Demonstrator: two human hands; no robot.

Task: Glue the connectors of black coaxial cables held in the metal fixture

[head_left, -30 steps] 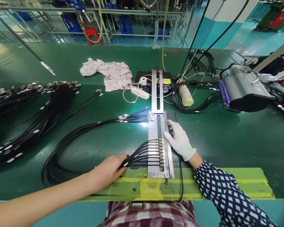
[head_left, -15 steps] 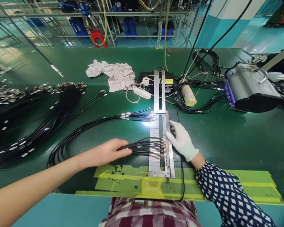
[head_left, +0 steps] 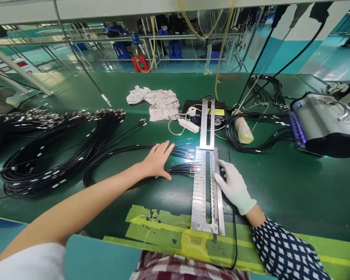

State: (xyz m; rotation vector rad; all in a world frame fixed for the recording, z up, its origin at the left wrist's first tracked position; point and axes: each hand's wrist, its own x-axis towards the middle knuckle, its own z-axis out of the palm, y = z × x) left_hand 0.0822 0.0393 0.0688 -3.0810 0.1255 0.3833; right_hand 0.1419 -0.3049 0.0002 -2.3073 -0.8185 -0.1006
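One bare left hand (head_left: 156,161) is spread wide, palm down, over black cables (head_left: 180,170); whether the palm touches them cannot be told. Their ends emerge past its thumb and fingertips, reaching the left side of a slotted metal fixture (head_left: 199,194). The gloved right hand (head_left: 233,187), thumb parted from its fingers, rests at the fixture's opposite edge. Farther off lies a crumpled cloth (head_left: 163,103).
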